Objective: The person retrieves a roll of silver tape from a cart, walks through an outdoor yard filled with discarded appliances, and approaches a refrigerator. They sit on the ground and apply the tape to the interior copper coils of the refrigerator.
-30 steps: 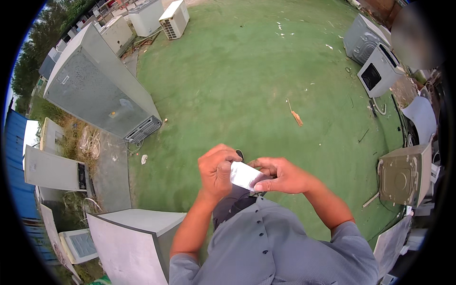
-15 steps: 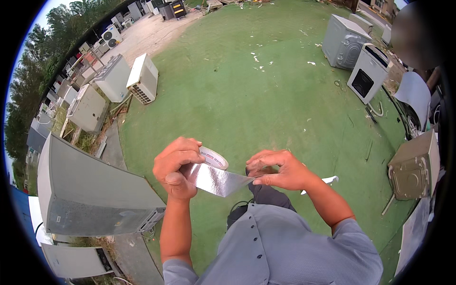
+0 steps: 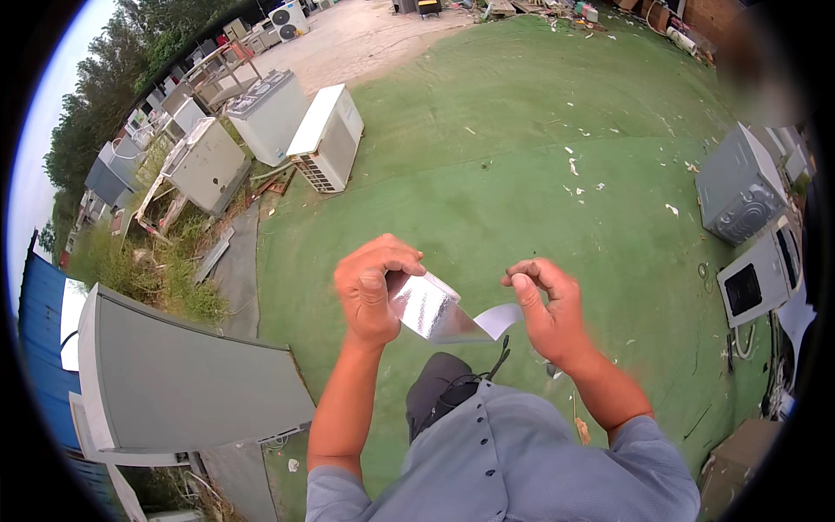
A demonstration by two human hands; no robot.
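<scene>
My left hand (image 3: 370,287) is closed around a roll of silver foil tape (image 3: 424,306), its shiny face toward me. A short length hangs off the roll and curls at its end, showing a white underside (image 3: 498,320). This curled end reaches the thumb side of my right hand (image 3: 552,313). There the fingers are bent and the thumb tip lies close to the index fingertip. Whether anything is pinched between those tips, I cannot make out. Both hands are raised in front of my body, over the green ground.
A big grey cabinet-like appliance (image 3: 200,374) lies close on my left. Farther left stand a white air-conditioner unit (image 3: 329,139) and a white box-shaped appliance (image 3: 271,122). At right are a grey washing machine (image 3: 741,187) and a white appliance (image 3: 755,283). Scraps litter the green ground (image 3: 487,200).
My right hand has moved off the pulled tape, its thumb now upward, and the loose end has curled to show white. The whole view has swung left.
</scene>
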